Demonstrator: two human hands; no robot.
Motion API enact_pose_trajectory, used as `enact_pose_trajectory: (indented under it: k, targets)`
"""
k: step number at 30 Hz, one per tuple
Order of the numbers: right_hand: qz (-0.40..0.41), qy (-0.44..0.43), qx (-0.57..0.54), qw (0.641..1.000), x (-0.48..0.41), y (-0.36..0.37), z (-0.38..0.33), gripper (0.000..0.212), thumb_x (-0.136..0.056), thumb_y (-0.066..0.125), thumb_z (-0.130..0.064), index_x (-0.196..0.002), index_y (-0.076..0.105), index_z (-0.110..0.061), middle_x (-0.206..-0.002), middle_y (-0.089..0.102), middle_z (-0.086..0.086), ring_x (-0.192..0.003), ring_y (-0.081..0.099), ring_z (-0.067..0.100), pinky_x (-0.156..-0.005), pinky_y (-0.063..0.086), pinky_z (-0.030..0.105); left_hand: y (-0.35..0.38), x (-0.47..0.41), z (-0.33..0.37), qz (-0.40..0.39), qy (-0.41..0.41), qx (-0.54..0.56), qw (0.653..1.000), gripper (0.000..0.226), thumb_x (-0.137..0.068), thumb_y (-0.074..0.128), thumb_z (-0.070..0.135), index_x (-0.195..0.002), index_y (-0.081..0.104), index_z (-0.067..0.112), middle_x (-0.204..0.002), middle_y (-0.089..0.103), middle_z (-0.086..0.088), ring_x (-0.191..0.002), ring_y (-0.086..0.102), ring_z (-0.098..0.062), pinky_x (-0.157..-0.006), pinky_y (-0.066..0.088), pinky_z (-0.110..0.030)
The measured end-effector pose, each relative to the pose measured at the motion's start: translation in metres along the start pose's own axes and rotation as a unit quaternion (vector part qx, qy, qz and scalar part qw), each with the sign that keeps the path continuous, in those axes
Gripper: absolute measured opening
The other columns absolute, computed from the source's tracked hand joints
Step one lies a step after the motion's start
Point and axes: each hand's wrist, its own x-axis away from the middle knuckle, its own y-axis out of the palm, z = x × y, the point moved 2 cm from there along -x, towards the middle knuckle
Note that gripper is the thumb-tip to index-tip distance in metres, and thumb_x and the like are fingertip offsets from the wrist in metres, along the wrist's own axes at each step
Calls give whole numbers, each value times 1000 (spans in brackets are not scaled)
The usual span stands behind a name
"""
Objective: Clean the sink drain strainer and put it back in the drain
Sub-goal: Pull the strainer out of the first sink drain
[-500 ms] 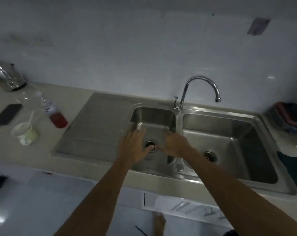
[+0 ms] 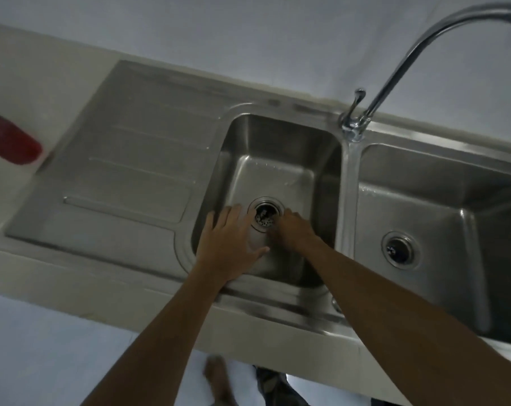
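Closer now than half a second before: the head had dropped toward the sink, so kettle, phone and cup were out of frame and only the left basin (image 2: 277, 148), drainboard (image 2: 125, 159) and part of the right basin (image 2: 441, 200) filled the view. Both hands had slid back off the drain opening, which was covered earlier.

Left hand (image 2: 230, 241) lay flat, fingers spread and released, palm down on the basin floor just left of the drain. Right hand (image 2: 292, 230) sat just right of the drain, fingers curled downward; grip could not be told, the fingertips being dark and blurred. Strainer (image 2: 264, 215) was seated in the left basin's drain, perforated cup and centre knob visible between the two hands, neither hand clearly holding it.

Faucet (image 2: 400, 63) arched over the divider. Second drain (image 2: 400, 249) sat in the right basin. Red object (image 2: 11, 142) lay on the counter (image 2: 37, 68) at far left, blurred.
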Motion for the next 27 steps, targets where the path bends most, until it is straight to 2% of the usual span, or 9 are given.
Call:
enact_pose_trajectory:
  k: [4, 8, 12, 15, 18, 22, 25, 27]
  targets:
    - [-5, 10, 15, 1000, -27, 20, 2, 59, -97, 55, -56, -144, 49, -21, -146, 36, 19, -134, 37, 39, -103, 43, 52, 10, -15, -8, -19, 10, 16, 1000, 98, -87, 41, 86, -162, 18, 26, -170, 24, -7, -157, 23, -27, -125, 22, -56]
    - [-9, 8, 38, 999, -36, 33, 5, 67, -88, 58, -69, -140, 54, -26, -144, 34, 18, -131, 34, 37, -102, 43, 52, 14, -21, -7, -25, 18, 13, 999, 99, -88, 34, 89, -163, 18, 26, -172, 18, -7, -159, 17, -27, -128, 14, -56]
    - [13, 4, 30, 999, -37, 34, 4, 59, -87, 63, -67, -130, 63, -26, -140, 35, 17, -130, 35, 37, -101, 44, 51, 12, -24, -18, -28, 40, -44, 998, 100, -90, 17, 87, -164, 18, 20, -173, 14, -12, -161, 12, -28, -130, 6, -55]
    - [55, -11, 32, 998, -38, 30, 6, 55, -86, 68, -62, -125, 67, -24, -141, 35, 15, -130, 35, 36, -101, 45, 47, 6, -27, -29, -22, 66, -80, 994, 95, -96, 18, 80, -161, 30, 11, -170, 26, -16, -159, 21, -30, -130, 11, -54]
    - [63, -31, 14, 997, -39, 28, 5, 54, -85, 72, -57, -126, 69, -23, -154, 29, 11, -136, 32, 34, -107, 45, 48, 2, -29, -34, -10, 87, -99, 991, 92, -99, 18, 77, -155, 42, 8, -164, 39, -17, -154, 33, -31, -129, 17, -54]
    - [72, -44, -9, 996, -43, 26, 5, 49, -86, 75, -52, -124, 71, -22, -162, 28, 3, -139, 33, 32, -108, 44, 46, -4, -34, -46, -19, 78, -119, 990, 100, -96, 2, 79, -160, 32, 9, -169, 27, -17, -157, 25, -31, -128, 16, -52]
    - [90, -41, -4, 995, -46, 25, 4, 50, -86, 74, -51, -126, 70, -22, -159, 35, 3, -136, 37, 32, -107, 43, 44, -4, -34, -49, -18, 84, -122, 989, 97, -97, 8, 79, -161, 30, 9, -171, 23, -16, -159, 22, -30, -128, 16, -52]
    - [98, -48, 3, 994, -48, 24, 4, 62, -84, 76, -51, -137, 60, -23, -156, 40, 4, -135, 41, 31, -105, 43, 44, -3, -34, -48, -17, 84, -119, 989, 96, -98, 11, 79, -161, 31, 10, -171, 23, -16, -159, 22, -30, -128, 15, -52]
